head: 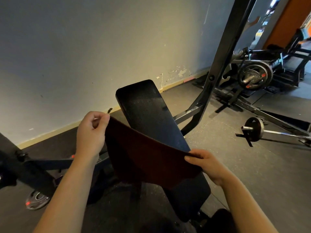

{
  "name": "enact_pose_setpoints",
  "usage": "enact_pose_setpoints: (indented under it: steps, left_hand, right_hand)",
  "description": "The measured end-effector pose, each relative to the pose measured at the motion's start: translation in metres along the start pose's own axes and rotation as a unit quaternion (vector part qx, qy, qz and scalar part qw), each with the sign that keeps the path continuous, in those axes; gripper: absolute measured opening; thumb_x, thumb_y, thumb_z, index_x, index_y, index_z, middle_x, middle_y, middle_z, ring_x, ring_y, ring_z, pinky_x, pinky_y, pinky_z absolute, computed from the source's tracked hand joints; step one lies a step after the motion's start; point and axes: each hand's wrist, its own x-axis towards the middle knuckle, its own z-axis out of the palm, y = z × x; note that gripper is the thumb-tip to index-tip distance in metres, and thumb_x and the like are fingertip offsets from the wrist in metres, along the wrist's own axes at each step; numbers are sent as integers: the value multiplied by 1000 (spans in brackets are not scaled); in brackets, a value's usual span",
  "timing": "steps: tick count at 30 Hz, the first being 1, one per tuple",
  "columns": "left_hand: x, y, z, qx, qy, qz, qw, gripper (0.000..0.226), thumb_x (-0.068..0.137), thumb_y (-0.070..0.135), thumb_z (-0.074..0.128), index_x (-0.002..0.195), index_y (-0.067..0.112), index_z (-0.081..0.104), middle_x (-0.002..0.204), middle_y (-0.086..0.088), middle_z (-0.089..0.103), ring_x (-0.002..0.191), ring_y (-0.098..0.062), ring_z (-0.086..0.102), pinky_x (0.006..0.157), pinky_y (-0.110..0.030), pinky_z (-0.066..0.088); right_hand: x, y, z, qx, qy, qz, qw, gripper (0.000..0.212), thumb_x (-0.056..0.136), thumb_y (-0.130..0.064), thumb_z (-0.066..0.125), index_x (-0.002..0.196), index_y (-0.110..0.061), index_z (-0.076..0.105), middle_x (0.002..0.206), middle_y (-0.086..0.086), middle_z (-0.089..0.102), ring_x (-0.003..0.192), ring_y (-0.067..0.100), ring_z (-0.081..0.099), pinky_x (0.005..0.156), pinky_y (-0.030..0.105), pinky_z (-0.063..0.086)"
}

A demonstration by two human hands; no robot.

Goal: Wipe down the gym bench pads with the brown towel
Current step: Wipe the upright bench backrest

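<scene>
Towel: dark brown cloth towel [148,158] is held spread in the air above the bench, probably for folding or laying flat.
Left hand [91,132]: upper corner is pinched between thumb and curled fingers.
Right hand [206,163]: lower edge is gripped, fingers curled under.
Pads: long black vinyl back pad [148,111] is tilted up; seat pad [190,194] is partly hidden beneath the towel, not yet touched.

bare black back pad [148,111] lies open mid-frame; slanted rack upright [223,52] crowds its right side, barbell [255,130] on floor lower right, wall [84,47] close behind upper left.
</scene>
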Motion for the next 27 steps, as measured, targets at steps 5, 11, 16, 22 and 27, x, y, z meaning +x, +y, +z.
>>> enact_pose_setpoints:
  steps: [5,11,16,22,27]
  left_hand:
    - [-9,-7,2,-58,31,-90,994,7,98,23,59,92,26,62,98,9,61,91,-1,56,80,-24,46]
    - [-52,4,50,-28,-91,-39,995,5,93,22,64,90,23,67,88,6,68,86,-7,65,73,-22,49]
    - [-85,6,83,100,-155,132,974,10,94,25,63,99,29,72,90,17,69,89,3,64,77,-15,51]
    - [-90,-3,85,167,-185,253,935,33,98,22,57,129,31,61,130,24,50,126,13,36,109,-11,25]
    - [-87,-6,78,174,-214,300,913,47,95,7,61,129,37,49,132,24,44,131,19,16,103,6,8]
  right_hand:
    - [-7,-32,6,189,41,41,980,33,86,-27,65,107,-2,66,98,15,72,86,23,70,76,32,52]
    - [-3,-63,38,183,10,23,983,19,101,-14,50,97,-4,65,72,5,72,62,13,71,53,23,55]
    - [-1,-76,56,124,12,-25,992,23,101,-21,50,98,-11,70,83,5,76,79,19,74,69,29,59]
    - [0,-86,41,158,15,-29,987,18,95,-19,60,99,-5,71,89,11,73,77,20,69,69,28,57]
    - [-7,-90,32,144,-13,-19,989,21,95,-2,55,111,-7,68,96,10,76,87,19,73,71,26,59]
